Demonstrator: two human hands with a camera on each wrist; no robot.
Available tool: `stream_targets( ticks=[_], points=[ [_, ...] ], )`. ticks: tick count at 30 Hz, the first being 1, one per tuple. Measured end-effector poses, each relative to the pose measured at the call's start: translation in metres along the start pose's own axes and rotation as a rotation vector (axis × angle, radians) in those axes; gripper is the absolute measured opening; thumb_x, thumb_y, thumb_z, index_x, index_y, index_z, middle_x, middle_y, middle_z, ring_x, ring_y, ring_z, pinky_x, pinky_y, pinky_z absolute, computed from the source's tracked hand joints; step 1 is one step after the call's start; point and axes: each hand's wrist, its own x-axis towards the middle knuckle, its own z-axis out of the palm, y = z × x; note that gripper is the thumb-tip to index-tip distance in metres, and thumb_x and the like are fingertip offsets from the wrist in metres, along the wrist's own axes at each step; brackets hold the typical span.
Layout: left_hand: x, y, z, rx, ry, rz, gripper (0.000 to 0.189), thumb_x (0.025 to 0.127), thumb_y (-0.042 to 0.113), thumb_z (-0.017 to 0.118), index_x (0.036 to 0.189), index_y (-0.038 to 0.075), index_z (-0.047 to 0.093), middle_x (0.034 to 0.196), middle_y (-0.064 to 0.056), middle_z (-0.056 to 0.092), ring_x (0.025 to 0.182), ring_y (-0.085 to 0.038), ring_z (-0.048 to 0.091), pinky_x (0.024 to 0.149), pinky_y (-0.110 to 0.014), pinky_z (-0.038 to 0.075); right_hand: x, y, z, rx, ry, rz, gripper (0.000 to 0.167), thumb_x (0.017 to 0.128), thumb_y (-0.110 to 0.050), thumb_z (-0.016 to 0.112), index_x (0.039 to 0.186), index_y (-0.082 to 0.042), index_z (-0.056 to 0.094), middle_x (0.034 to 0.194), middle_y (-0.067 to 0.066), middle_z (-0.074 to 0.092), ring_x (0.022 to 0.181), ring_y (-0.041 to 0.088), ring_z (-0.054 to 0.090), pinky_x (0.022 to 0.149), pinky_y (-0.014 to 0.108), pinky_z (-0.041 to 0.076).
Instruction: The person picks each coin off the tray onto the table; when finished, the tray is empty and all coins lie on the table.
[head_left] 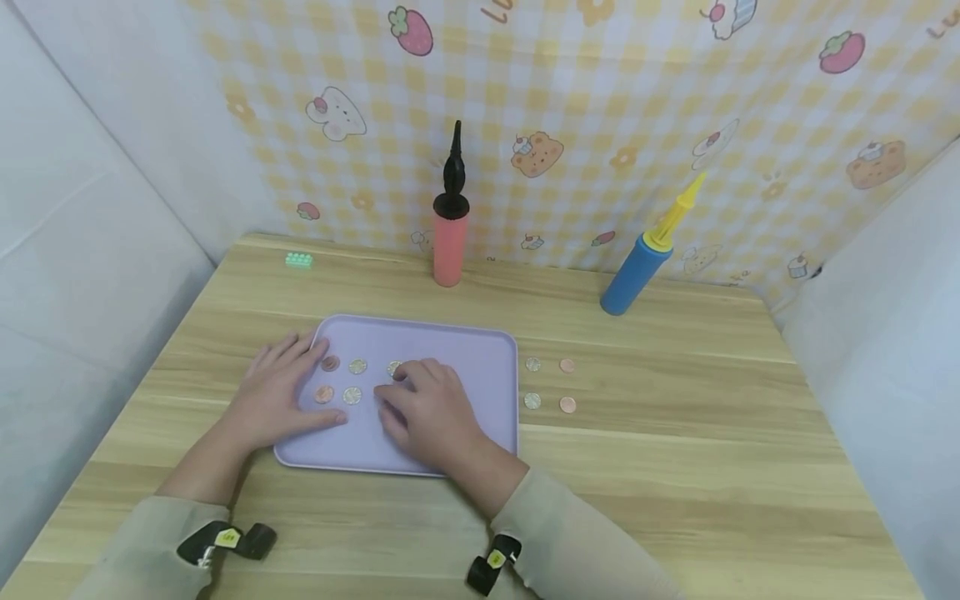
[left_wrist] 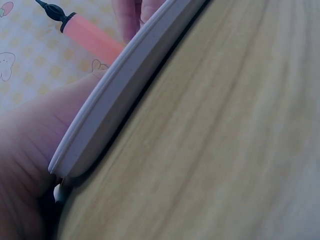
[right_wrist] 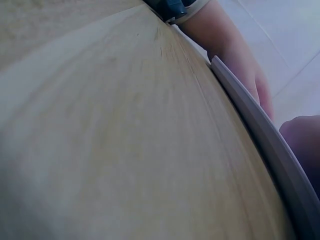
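A lilac tray (head_left: pixel 450 329) lies on the table with coins in two rows on its left half. Two copper coins, the upper one (head_left: pixel 330 363) near the left fingertips, sit beside silvery coins such as this one (head_left: pixel 352 396). My left hand (head_left: pixel 279 398) rests over the tray's left edge, fingers straight, thumb stretched inside below the coins. Over the tray's middle, my right hand (head_left: pixel 429 408) has bent fingers low against the surface. One fingertip partly covers a silvery coin (head_left: pixel 392 367). Whether its thumb and index finger pinch another coin I cannot tell.
Right of the tray lie two silvery coins (head_left: pixel 532 401) and two copper coins (head_left: pixel 567 405). Behind stand a pink hand pump (head_left: pixel 450 250) with a black nozzle and a leaning blue hand pump (head_left: pixel 636 275) with a yellow one. A green toy brick (head_left: pixel 298 260) sits back left.
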Motion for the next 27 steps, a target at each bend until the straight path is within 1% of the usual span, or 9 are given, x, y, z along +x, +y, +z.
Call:
stream_targets(
  ticks=[3,8,13,19,21,24,27],
  points=[
    [0.0002,0.0004,-0.0004,0.007,-0.010,-0.001,0.118,0.076,0.063,0.089,0.160,-0.005,0.042,0.166,-0.031,0.034,0.154,-0.058,0.022,0.122,-0.076,0.008,-0.0014,0.0001,0.0006,-0.015,-0.049,0.028,0.021,0.099,-0.032,0.072,0.116,-0.026,0.084,0.124,0.001,0.069,0.115,0.020,0.061,0.092,0.039,0.053],
    [0.0008,0.0007,-0.0007,0.010,-0.013,0.000,0.118,0.077,0.063,0.088,0.160,-0.005,0.041,0.167,-0.032,0.034,0.154,-0.058,0.021,0.122,-0.076,0.008,-0.0023,-0.0001,0.0019,-0.028,-0.089,0.066,0.022,0.102,-0.033,0.070,0.119,-0.028,0.084,0.124,0.000,0.067,0.116,0.018,0.059,0.096,0.037,0.051],
    [0.0005,0.0005,-0.0005,0.014,-0.013,0.002,0.119,0.076,0.063,0.088,0.160,-0.006,0.041,0.166,-0.032,0.034,0.154,-0.058,0.022,0.122,-0.076,0.009,-0.0028,0.0002,0.0057,0.065,-0.081,0.139,0.019,0.101,-0.031,0.074,0.117,-0.028,0.084,0.119,-0.001,0.067,0.111,0.017,0.059,0.097,0.035,0.049],
    [0.0004,0.0008,-0.0007,0.015,-0.004,0.007,0.119,0.075,0.063,0.089,0.159,-0.006,0.042,0.166,-0.032,0.035,0.153,-0.058,0.023,0.121,-0.076,0.010,-0.0034,0.0015,0.0077,0.167,-0.063,0.243,0.020,0.096,-0.029,0.079,0.115,-0.024,0.085,0.116,-0.002,0.066,0.109,0.019,0.057,0.097,0.037,0.046],
    [0.0004,0.0012,-0.0010,0.013,-0.003,0.007,0.119,0.075,0.063,0.089,0.159,-0.006,0.042,0.166,-0.032,0.035,0.153,-0.058,0.023,0.121,-0.076,0.010,-0.0029,0.0019,0.0070,0.200,-0.072,0.270,0.019,0.095,-0.028,0.081,0.113,-0.024,0.085,0.116,-0.001,0.065,0.110,0.019,0.056,0.097,0.038,0.046],
    [0.0004,0.0021,-0.0016,0.011,-0.011,0.001,0.119,0.076,0.063,0.088,0.160,-0.006,0.041,0.166,-0.031,0.034,0.154,-0.058,0.022,0.122,-0.076,0.009,-0.0019,0.0018,0.0048,0.244,-0.105,0.312,0.016,0.095,-0.029,0.082,0.110,-0.024,0.085,0.116,-0.002,0.064,0.112,0.019,0.054,0.098,0.038,0.045],
    [0.0002,0.0030,-0.0024,0.010,-0.017,-0.003,0.119,0.076,0.063,0.088,0.160,-0.006,0.041,0.167,-0.031,0.034,0.154,-0.058,0.022,0.122,-0.076,0.009,-0.0011,0.0015,0.0036,0.255,-0.135,0.338,0.014,0.095,-0.030,0.082,0.108,-0.025,0.084,0.117,-0.003,0.062,0.113,0.018,0.053,0.099,0.037,0.044]
  ],
)
